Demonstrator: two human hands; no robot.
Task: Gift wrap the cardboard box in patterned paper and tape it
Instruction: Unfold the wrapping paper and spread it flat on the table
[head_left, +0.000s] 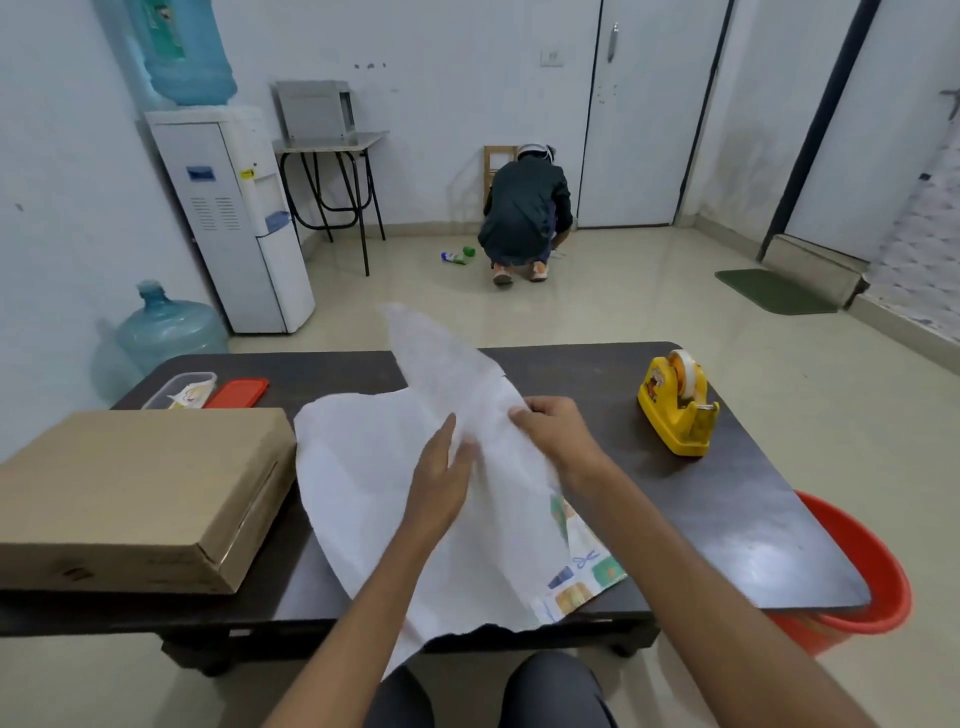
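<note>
Left hand (441, 470) is flat, fingers straight, resting on the patterned paper (363, 467). Right hand (553, 426) has fingers curled, pinching a raised fold of the same sheet just beside the left fingertips. Paper lies white side up under both hands on the dark surface (727, 519); the far end is lifted and the printed side shows at the corner below the right wrist. Cardboard box (140, 493) sits flat left of the left hand, just beside the paper edge. Yellow tape dispenser (678, 408) is right of the right hand, apart from the paper. Clear tub (179, 389) and red lid (236, 393) are beyond the box. Orange bucket (872, 577) is on the floor, far right.
</note>
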